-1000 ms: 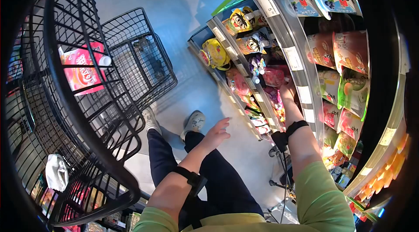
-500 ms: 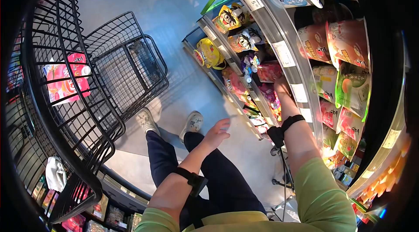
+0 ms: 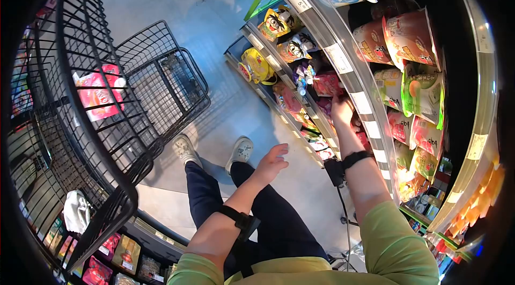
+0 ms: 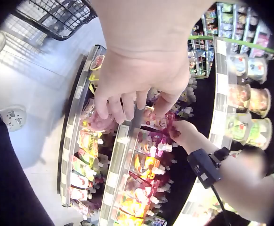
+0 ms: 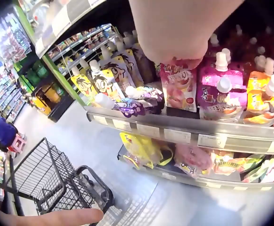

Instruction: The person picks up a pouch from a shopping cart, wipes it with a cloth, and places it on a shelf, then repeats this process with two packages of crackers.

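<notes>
My right hand [image 3: 342, 109] reaches into the middle shelf and holds the top of a pink spouted drink pouch [image 5: 179, 87]; the fingers are mostly hidden behind the hand in the right wrist view. This pouch stands between purple-and-white pouches [image 5: 139, 101] and a magenta one [image 5: 219, 94]. Out over the floor, my left hand [image 3: 271, 164] hangs with loosely bent fingers and nothing in it. Inside the black wire shopping cart [image 3: 70, 78], a larger pink pouch with a white cap [image 3: 99, 94] lies against the mesh.
Price-tagged shelf edges [image 3: 338, 59] run beside my right arm. Large cups [image 3: 410, 38] fill the upper shelf, and yellow packs [image 3: 258, 65] lie on the bottom one. A white cloth or bag [image 3: 78, 211] hangs on the cart. Farther off, a person [image 5: 4, 132] is near a pink stool [image 5: 18, 143].
The head view has shifted a little, sliding the shelves leftward. My right hand stays at the pink pouch on the shelf. The left hand keeps its loose pose, and the cart's position in view has shifted.
</notes>
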A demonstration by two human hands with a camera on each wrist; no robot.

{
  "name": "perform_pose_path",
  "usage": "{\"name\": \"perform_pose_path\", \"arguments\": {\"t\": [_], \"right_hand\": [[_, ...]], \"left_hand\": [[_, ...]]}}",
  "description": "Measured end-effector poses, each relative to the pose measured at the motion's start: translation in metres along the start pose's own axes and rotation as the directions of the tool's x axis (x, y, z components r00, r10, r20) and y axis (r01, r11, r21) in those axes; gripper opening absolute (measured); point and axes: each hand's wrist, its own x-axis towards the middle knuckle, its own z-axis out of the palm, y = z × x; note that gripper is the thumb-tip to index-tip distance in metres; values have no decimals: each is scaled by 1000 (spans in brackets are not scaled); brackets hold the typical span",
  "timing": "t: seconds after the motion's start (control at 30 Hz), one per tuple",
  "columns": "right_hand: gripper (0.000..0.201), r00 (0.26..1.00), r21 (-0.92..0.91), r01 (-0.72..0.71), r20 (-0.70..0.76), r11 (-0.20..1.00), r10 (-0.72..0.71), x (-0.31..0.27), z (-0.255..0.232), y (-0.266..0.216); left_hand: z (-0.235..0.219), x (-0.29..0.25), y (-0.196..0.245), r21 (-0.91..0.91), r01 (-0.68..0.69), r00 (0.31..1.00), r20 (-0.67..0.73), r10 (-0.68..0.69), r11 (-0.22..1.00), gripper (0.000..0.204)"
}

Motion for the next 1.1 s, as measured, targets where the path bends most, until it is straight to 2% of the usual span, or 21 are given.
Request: {"name": "perform_pose_path", "arguments": {"t": [0.03, 0.07, 0.1, 0.17, 0.2, 0.23, 0.3, 0.37, 0.43, 0.53, 0.57, 0.63, 0.7, 0.77, 0.83, 0.87, 0.9, 0.93, 0.97, 1.03, 1.1], "right_hand": [[57, 1000, 9, 4, 6, 1000, -4, -9, 4, 7], [44, 944, 17, 275, -192, 961, -267, -21, 13, 19], [32, 784, -16, 526, -379, 850, -492, -39, 22, 22], [33, 748, 194, 664, -185, 722, -638, -95, -16, -21], [32, 773, 284, 626, -96, 727, -628, -115, -24, -30], [31, 784, 365, 579, -4, 729, -621, -132, -34, -39], [27, 705, 389, 647, 23, 656, -709, -171, -71, -79], [25, 665, 477, 647, 27, 594, -746, -208, -111, -123], [24, 539, 506, 751, -99, 424, -837, -235, -140, -163], [25, 492, 610, 720, -111, 331, -864, -293, -188, -227], [26, 384, 547, 797, -131, 256, -914, -308, -202, -247], [26, 318, 557, 794, -43, 242, -947, -341, -216, -287], [31, 270, 574, 774, 86, 269, -959, -369, -213, -325], [44, 141, 383, 900, 194, 207, -971, -380, -192, -354], [55, 98, 323, 922, 337, 213, -936, -384, -165, -374], [55, 88, 315, 928, 330, 197, -940, -384, -150, -387], [65, 179, 155, 946, 479, 283, -859, -384, -135, -401], [75, 284, -19, 940, 596, 340, -751, -384, -121, -414], [75, 273, -24, 947, 583, 321, -765, -384, -109, -424], [94, 430, -339, 903, 704, 264, -565, -381, -87, -437], [98, 429, -388, 900, 704, 198, -567, -378, -67, -440]], "left_hand": [[2, -5, 5, 25, -72, 997, 3, 72, 997, 54], [4, -12, 11, 52, -144, 990, 1, 144, 988, 53], [8, -23, 21, 69, -152, 988, -10, 153, 986, 52], [15, -51, 47, 87, -216, 976, -19, 218, 973, 47], [15, -70, 61, 179, -369, 926, -9, 377, 912, 45], [14, -92, 78, 227, -376, 922, -4, 387, 898, 44], [11, -140, 113, 287, -446, 882, -23, 471, 848, 43], [5, -191, 145, 465, -487, 823, -39, 566, 740, 41], [-1, -247, 191, 507, -488, 807, -49, 589, 711, 39], [-20, -311, 229, 539, -528, 748, -71, 660, 656, 35], [-26, -330, 237, 546, -555, 706, -90, 703, 627, 33], [-38, -363, 256, 547, -512, 689, -199, 697, 663, 31], [-55, -381, 262, 547, -486, 619, -336, 710, 682, 29], [-74, -392, 262, 282, -524, 631, -505, 589, 804, 27], [-91, -405, 271, -21, -611, 644, -594, 482, 791, 25], [-99, -413, 276, -104, -638, 650, -603, 461, 763, 23], [-108, -420, 278, -98, -657, 637, -604, 480, 748, 23], [-116, -427, 277, -202, -650, 667, -614, 422, 733, 23], [-124, -433, 276, -302, -638, 698, -616, 366, 709, 23], [-136, -443, 272, -300, -667, 679, -622, 390, 682, 23], [-144, -452, 268, -290, -671, 671, -629, 393, 682, 23]]}}
